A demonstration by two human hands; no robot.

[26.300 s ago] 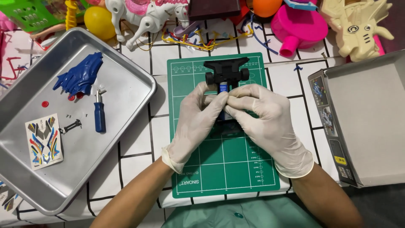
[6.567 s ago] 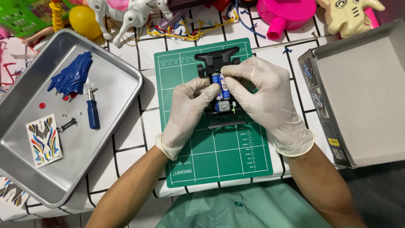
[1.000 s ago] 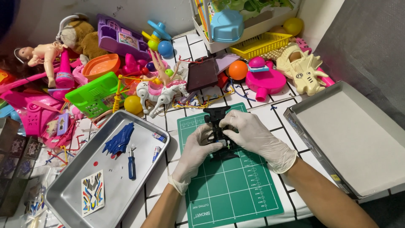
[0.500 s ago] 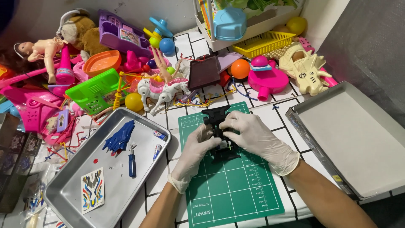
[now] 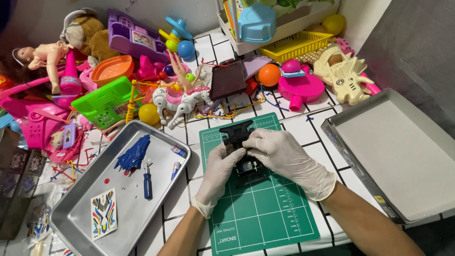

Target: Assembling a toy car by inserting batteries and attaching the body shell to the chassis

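Note:
Both my hands wear white gloves and grip a small black toy car chassis (image 5: 239,133) over a green cutting mat (image 5: 265,208). My left hand (image 5: 219,173) holds its left side, fingers curled on it. My right hand (image 5: 279,154) covers its right side and top. The middle of the chassis is hidden under my fingers. On the metal tray (image 5: 71,223) to the left lie a blue car body shell (image 5: 133,153), a blue-handled screwdriver (image 5: 148,180), two small batteries (image 5: 176,159) and a sticker sheet (image 5: 104,214).
A heap of toys fills the back: white toy horses (image 5: 182,100), green basket (image 5: 105,102), pink toy (image 5: 298,86), orange ball (image 5: 269,75), cream dinosaur skull (image 5: 343,76), doll (image 5: 45,54). An open grey box lid (image 5: 403,156) lies at the right. The table has a white tiled cloth.
The view has shifted slightly; my hands stay on the chassis over the mat. Two batteries now lie in the tray, which held none in the oldest frames.

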